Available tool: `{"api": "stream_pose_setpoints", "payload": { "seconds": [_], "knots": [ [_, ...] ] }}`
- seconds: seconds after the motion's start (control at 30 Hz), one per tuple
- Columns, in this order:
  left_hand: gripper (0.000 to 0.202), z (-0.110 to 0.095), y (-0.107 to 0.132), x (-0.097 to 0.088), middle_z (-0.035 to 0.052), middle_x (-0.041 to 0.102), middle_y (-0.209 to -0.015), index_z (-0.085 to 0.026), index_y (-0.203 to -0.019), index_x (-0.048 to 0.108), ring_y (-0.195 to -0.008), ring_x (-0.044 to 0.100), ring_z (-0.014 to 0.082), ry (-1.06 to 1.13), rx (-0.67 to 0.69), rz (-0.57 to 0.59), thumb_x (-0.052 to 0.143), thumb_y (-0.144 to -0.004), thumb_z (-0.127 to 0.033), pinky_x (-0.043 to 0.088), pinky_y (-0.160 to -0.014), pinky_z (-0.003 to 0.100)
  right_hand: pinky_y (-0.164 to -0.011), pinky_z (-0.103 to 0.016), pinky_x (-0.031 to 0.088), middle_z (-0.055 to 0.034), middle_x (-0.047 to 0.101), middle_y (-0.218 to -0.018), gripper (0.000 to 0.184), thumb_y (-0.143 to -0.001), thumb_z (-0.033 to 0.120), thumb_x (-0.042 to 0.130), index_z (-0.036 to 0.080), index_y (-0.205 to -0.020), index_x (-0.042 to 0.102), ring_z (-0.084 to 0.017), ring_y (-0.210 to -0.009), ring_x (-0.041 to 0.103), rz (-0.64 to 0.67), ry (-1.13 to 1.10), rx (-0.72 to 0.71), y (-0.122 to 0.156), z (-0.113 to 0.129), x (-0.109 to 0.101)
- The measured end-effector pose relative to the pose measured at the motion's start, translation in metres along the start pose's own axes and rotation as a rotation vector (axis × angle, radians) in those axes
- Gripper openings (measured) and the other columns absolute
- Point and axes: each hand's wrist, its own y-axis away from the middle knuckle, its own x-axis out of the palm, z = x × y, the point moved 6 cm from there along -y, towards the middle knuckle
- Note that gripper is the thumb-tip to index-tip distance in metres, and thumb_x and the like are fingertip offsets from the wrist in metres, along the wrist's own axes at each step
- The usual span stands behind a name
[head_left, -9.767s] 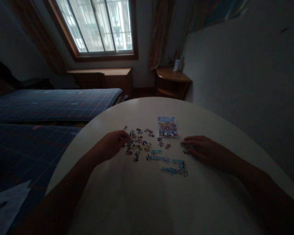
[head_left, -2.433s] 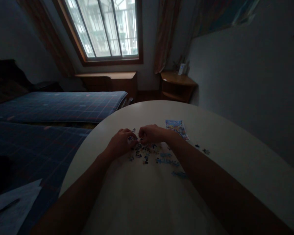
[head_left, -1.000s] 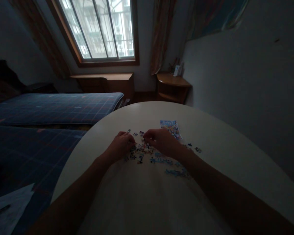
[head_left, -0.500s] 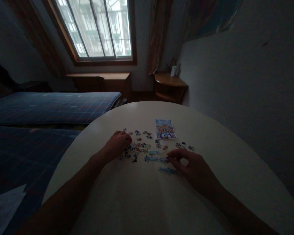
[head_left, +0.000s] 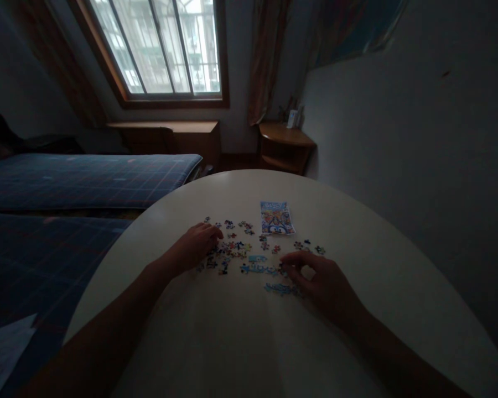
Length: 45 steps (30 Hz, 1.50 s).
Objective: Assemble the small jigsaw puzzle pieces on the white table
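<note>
Puzzle pieces [head_left: 237,247] lie scattered in front of me on the pale round table [head_left: 228,337], most of them in a loose heap left of its middle, with a few strays along the far side of the heap. My two hands are well apart from each other. My left hand [head_left: 194,244] rests at the left edge of the heap, its fingers curled over the nearest pieces; I cannot tell whether it grips one. My right hand [head_left: 327,281] is at the right end of a joined blue strip [head_left: 258,269], forefinger and thumb bent into a ring. Their tips are close to some small dark pieces there, but I cannot tell whether anything is pinched between them.

Just beyond the strip sits a short blue section [head_left: 257,258], and nearer to me lies another joined blue section [head_left: 279,288], its right end partly behind my right hand. A small cluster [head_left: 309,246] lies beyond that hand. Past the heap, to its right, a printed picture sheet [head_left: 277,218] lies flat. Further off are a plaid mattress [head_left: 87,177] on the left and a barred window [head_left: 161,50].
</note>
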Motion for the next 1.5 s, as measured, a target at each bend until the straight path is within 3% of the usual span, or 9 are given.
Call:
{"api": "stream_pose_setpoints", "payload": {
  "seconds": [0.1, 0.2, 0.33, 0.47, 0.7, 1.13, 1.5],
  "knots": [
    [0.015, -0.01, 0.001, -0.008, 0.0052, 0.067, -0.095, -0.02, -0.092, 0.062, -0.084, 0.064, 0.0186, 0.051, -0.004, -0.061, 0.047, -0.094, -0.023, 0.052, -0.081, 0.034, -0.06, -0.03, 0.051, -0.0019, 0.073, -0.078, 0.017, -0.083, 0.03, 0.06, 0.026, -0.092, 0.073, -0.018, -0.066, 0.066, -0.009, -0.036, 0.042, 0.0, -0.001, 0.003],
    [0.008, -0.033, 0.005, -0.013, 0.0035, 0.068, -0.09, -0.02, -0.089, 0.061, -0.083, 0.066, 0.0175, 0.296, -0.058, -0.208, 0.057, -0.091, -0.026, 0.054, -0.079, 0.032, -0.063, -0.031, 0.054, -0.0043, 0.076, -0.085, 0.019, -0.083, 0.033, 0.062, 0.025, -0.094, 0.074, -0.019, -0.071, 0.069, -0.011, -0.163, 0.102, 0.0, -0.002, 0.008],
    [0.007, -0.074, 0.014, 0.011, 0.0009, 0.07, -0.083, -0.02, -0.086, 0.059, -0.077, 0.069, 0.0156, 0.718, -0.162, -0.152, 0.065, -0.085, -0.025, 0.058, -0.071, 0.027, -0.075, -0.035, 0.059, -0.0054, 0.077, -0.091, 0.021, -0.081, 0.035, 0.068, 0.023, -0.096, 0.075, -0.02, -0.08, 0.073, 0.007, -0.401, 0.215, 0.003, -0.004, 0.017],
    [0.011, -0.101, 0.022, 0.028, 0.0009, 0.071, -0.083, -0.02, -0.087, 0.06, -0.075, 0.071, 0.0158, 0.815, -0.193, -0.109, 0.069, -0.081, -0.024, 0.06, -0.072, 0.029, -0.077, -0.037, 0.061, -0.0068, 0.078, -0.091, 0.026, -0.079, 0.039, 0.073, 0.021, -0.097, 0.072, -0.02, -0.08, 0.074, 0.036, -0.6, 0.267, 0.008, -0.001, 0.025],
    [0.013, -0.105, 0.023, 0.029, 0.004, 0.075, -0.09, -0.02, -0.088, 0.061, -0.084, 0.073, 0.0188, 0.945, -0.21, -0.086, 0.07, -0.079, -0.023, 0.062, -0.08, 0.034, -0.079, -0.038, 0.06, -0.0071, 0.077, -0.09, 0.027, -0.077, 0.04, 0.074, 0.02, -0.095, 0.07, -0.022, -0.084, 0.074, 0.064, -0.64, 0.257, 0.011, 0.006, 0.033],
    [0.016, -0.103, 0.024, 0.032, 0.004, 0.074, -0.09, -0.019, -0.089, 0.061, -0.08, 0.073, 0.0168, 1.005, -0.24, -0.098, 0.072, -0.077, -0.023, 0.061, -0.075, 0.03, -0.065, -0.03, 0.057, -0.0039, 0.073, -0.077, 0.018, -0.076, 0.033, 0.073, 0.019, -0.085, 0.066, -0.017, -0.07, 0.07, -0.008, -0.533, 0.249, 0.011, 0.006, 0.027],
    [0.019, -0.104, 0.025, 0.035, 0.004, 0.073, -0.088, -0.018, -0.088, 0.06, -0.079, 0.073, 0.0176, 0.996, -0.233, -0.08, 0.072, -0.077, -0.027, 0.06, -0.076, 0.031, -0.072, -0.032, 0.059, -0.0065, 0.076, -0.085, 0.024, -0.077, 0.035, 0.076, 0.017, -0.09, 0.068, -0.019, -0.078, 0.073, 0.027, -0.639, 0.256, 0.014, 0.004, 0.034]
  ]
}}
